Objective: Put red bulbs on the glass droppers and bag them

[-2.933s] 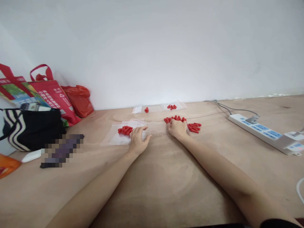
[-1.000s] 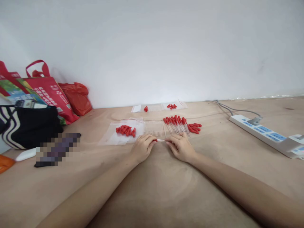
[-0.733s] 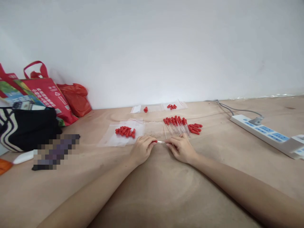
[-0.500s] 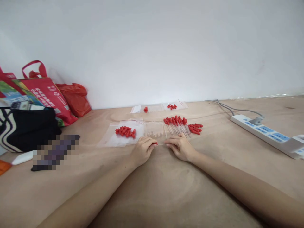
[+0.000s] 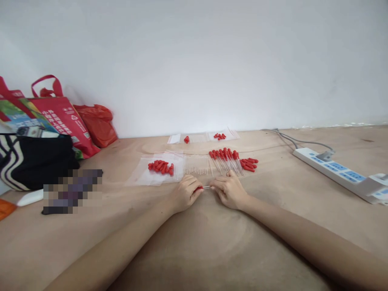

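My left hand (image 5: 187, 193) is closed on a red rubber bulb (image 5: 199, 188), of which only a small part shows. A thin clear glass tube (image 5: 206, 187) runs from the bulb into the pinched fingers of my right hand (image 5: 228, 190). Just beyond my hands lies a row of bare glass tubes (image 5: 196, 165). Assembled droppers (image 5: 226, 157), red bulbs on clear tubes, lie side by side behind my right hand. Loose red bulbs (image 5: 249, 164) sit to their right. Another heap of red bulbs (image 5: 160, 166) rests on clear plastic bags (image 5: 141, 173) at the left.
Farther back are more clear bags (image 5: 174, 139) with red bulbs (image 5: 220, 136). A white power strip (image 5: 336, 167) with a grey cable (image 5: 309, 142) lies at the right. Shopping bags (image 5: 65, 117), a black bag (image 5: 39, 161) and a blurred dark object (image 5: 72, 192) occupy the left.
Both hands have shifted slightly toward me. More of the red bulb shows at my left fingertips, and less tube shows between my hands. The view has turned a little.
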